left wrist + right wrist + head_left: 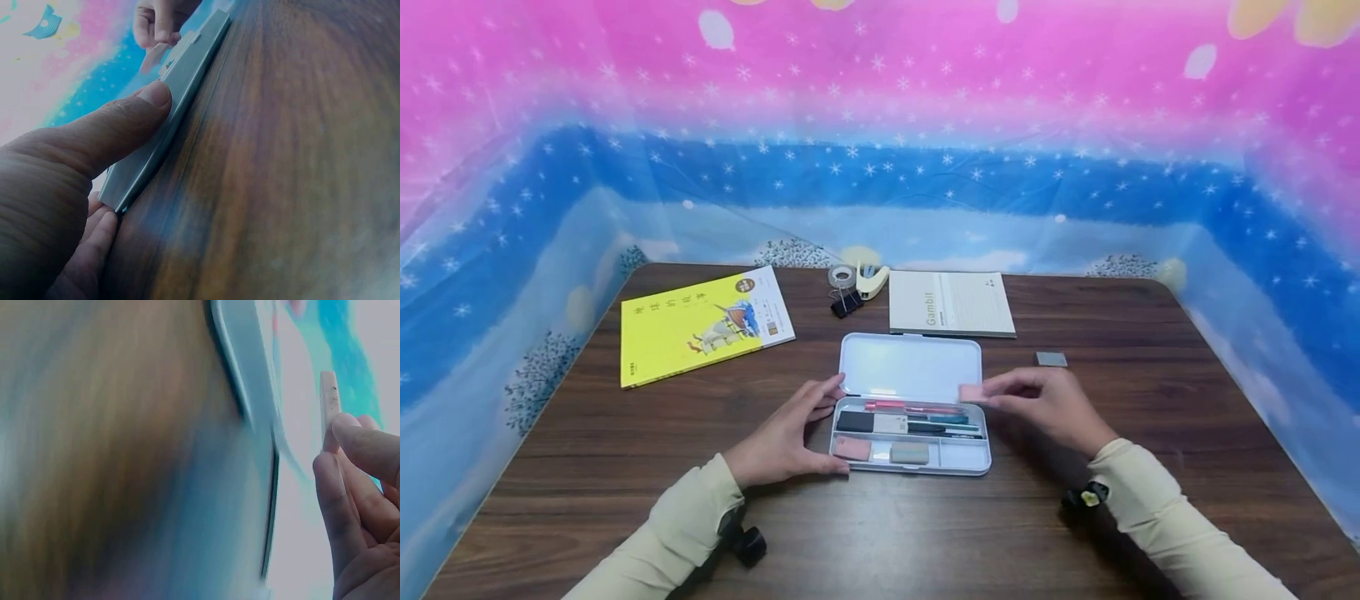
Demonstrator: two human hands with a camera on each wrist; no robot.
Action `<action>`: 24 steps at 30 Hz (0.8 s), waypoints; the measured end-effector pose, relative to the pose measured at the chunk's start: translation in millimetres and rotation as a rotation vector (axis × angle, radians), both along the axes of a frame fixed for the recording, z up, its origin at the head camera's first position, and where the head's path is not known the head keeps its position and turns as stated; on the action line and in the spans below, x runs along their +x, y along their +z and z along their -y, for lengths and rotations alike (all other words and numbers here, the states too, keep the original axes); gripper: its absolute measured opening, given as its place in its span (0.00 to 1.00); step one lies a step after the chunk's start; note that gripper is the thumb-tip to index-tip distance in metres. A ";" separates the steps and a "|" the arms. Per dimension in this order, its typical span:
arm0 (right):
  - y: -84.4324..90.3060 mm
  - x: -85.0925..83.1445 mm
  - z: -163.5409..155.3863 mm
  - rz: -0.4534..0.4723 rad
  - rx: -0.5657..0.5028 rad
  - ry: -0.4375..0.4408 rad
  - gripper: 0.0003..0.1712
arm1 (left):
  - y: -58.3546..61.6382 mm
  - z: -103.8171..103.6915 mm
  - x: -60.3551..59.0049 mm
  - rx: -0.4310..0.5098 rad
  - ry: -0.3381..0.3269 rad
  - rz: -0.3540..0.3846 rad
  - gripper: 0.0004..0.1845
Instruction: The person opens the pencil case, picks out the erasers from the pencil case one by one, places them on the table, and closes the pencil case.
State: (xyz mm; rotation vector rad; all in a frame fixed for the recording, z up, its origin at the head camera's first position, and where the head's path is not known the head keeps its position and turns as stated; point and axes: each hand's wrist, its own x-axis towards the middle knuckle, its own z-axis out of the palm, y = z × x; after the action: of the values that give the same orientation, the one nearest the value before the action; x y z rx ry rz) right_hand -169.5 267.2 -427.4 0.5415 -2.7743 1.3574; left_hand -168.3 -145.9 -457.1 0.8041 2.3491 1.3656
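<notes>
A white pencil case (964,457) lies with its lid (910,365) raised at the back. At its left end my left hand (782,437) holds it, the thumb on the front wall and the fingers toward the back corner. My right hand (1048,408) pinches a pink eraser (329,409) between thumb and fingers, over the case's right side by the lid. Inside the long rear compartment are red pens (917,408), a black-and-white block (871,422) and dark pens (943,428). Another pink eraser (852,449) and a greyish block (909,453) sit in the front compartment.
A small grey block (1051,359) lies beyond my right hand. Farther back are a yellow book (700,325), a tape roll (841,277), a black binder clip (847,304), a cream stapler (872,283) and a notebook (952,303) on the dark wooden table (910,542).
</notes>
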 end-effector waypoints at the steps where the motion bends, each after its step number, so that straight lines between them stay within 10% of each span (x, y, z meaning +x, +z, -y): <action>1: -0.3 -2.4 -10.8 -0.011 -0.003 -0.022 0.09 | 0.2 0.2 0.0 -0.003 0.001 0.001 0.62; 13: -10.4 -22.1 -132.0 -0.114 0.146 -0.283 0.11 | 0.1 0.6 -0.9 0.001 -0.005 0.006 0.61; 24: -17.9 -35.7 -166.5 -0.040 0.244 -0.343 0.11 | 0.5 1.5 0.2 -0.001 -0.003 0.013 0.61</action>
State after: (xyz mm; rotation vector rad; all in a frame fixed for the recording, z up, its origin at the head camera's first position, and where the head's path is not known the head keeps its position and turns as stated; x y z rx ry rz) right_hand -205.2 433.7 -445.4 0.0810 -2.8435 0.9372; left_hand -168.1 -147.4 -456.6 0.7958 2.3376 1.3647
